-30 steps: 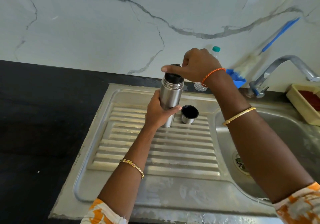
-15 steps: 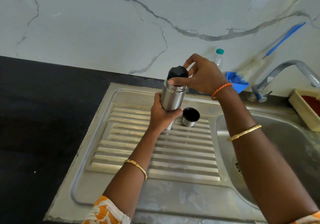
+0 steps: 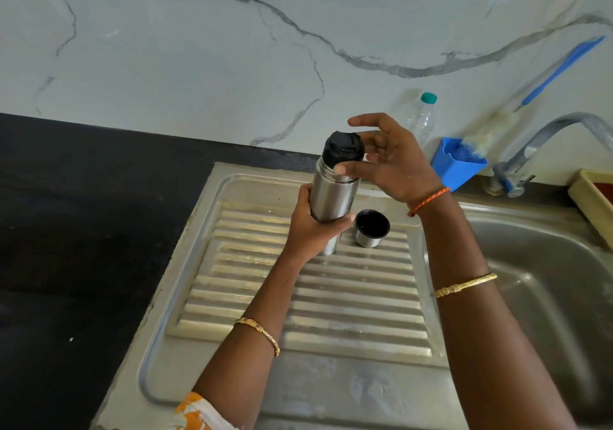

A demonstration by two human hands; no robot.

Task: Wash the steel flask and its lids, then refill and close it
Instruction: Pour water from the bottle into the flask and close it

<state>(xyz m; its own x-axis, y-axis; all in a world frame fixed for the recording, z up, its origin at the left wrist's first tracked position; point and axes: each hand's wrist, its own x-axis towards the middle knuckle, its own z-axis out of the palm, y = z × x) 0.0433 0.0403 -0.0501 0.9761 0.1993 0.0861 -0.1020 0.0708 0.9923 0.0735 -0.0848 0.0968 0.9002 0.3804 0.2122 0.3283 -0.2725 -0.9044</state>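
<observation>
Left hand (image 3: 310, 227) grips flask (image 3: 331, 197) round lower body, upright on ribbed drainboard (image 3: 298, 297). Black stopper (image 3: 343, 149) sits in flask mouth. Right hand (image 3: 394, 160) beside stopper, fingers spread and loosely curled, thumb tip at flask neck below stopper; other fingers apart from it. Steel cup lid (image 3: 372, 228) mouth-up on drainboard, just right of flask. Plastic bottle (image 3: 419, 119), blue holder (image 3: 456, 164), tap (image 3: 537, 144) behind.
</observation>
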